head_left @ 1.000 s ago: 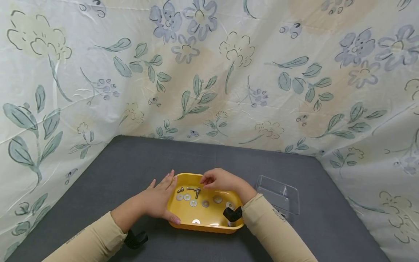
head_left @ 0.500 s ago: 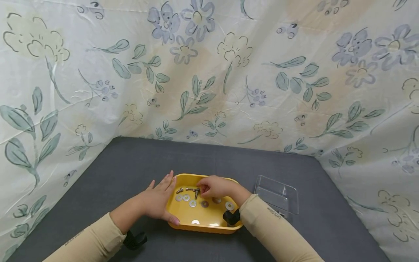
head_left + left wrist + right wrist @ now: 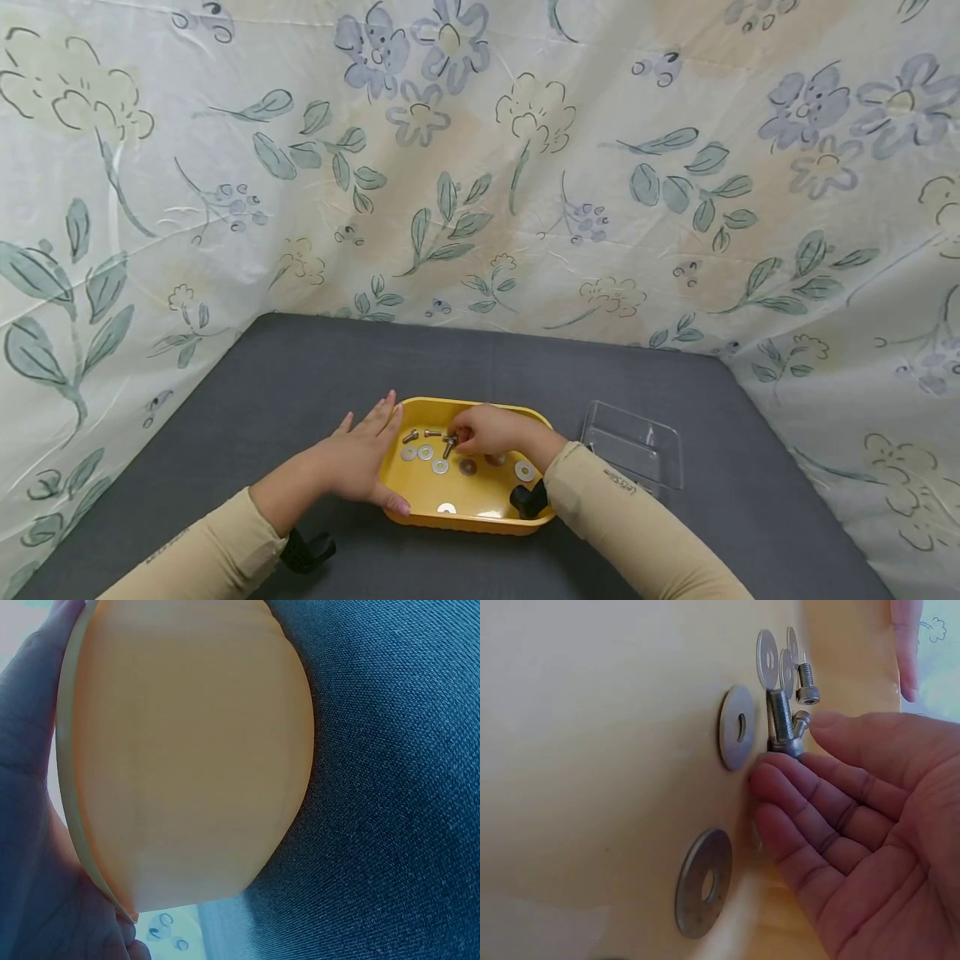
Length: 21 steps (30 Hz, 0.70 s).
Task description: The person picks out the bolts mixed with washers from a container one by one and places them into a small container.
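Observation:
A yellow tray (image 3: 420, 487) holds several flat washers (image 3: 440, 467) and several hex socket bolts (image 3: 410, 436). My left hand (image 3: 352, 462) rests along the tray's left side, fingers straight and spread, thumb over the front rim. In the left wrist view the tray's outer wall (image 3: 195, 757) fills the middle. My right hand (image 3: 495, 432) reaches inside with curled fingers. In the right wrist view its thumb and fingertips close about the head of a bolt (image 3: 781, 716); part of the grip is hidden. A large washer (image 3: 705, 885) lies near these fingers.
A clear plastic divided container (image 3: 633, 450) stands on the dark grey table cloth (image 3: 495, 367) to the right of the tray, partly behind the right sleeve (image 3: 607, 500). A floral curtain (image 3: 480, 167) hangs at the back and sides.
My right hand has moved down and slightly left onto the bolts, and one bolt now leans at a different angle. The left hand stays on the tray.

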Available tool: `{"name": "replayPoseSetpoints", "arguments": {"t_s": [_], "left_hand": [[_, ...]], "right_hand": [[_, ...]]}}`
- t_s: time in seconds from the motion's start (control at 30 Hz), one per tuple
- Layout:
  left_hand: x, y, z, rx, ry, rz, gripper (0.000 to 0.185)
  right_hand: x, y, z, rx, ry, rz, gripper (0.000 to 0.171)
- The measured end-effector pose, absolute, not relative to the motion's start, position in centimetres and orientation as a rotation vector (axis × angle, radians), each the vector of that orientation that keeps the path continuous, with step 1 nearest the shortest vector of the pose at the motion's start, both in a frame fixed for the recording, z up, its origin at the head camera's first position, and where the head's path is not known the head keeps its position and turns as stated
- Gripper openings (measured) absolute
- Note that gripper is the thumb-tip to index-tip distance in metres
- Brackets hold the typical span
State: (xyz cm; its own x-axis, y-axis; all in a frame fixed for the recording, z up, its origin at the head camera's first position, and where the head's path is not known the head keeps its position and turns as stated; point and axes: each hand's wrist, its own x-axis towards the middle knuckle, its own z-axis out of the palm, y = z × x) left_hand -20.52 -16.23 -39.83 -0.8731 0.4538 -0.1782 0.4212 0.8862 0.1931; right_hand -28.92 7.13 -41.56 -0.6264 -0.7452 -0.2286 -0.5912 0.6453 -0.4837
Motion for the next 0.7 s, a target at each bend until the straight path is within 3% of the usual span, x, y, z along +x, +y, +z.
{"name": "replayPoseSetpoints", "arguments": {"t_s": [0.7], "left_hand": [[-20.51,-16.21,-39.42,0.675,2.838,0.254,0.132]], "right_hand": [[-28.81,7.32,-42.11,-1.06,2.36,-0.553,0.012]]}}
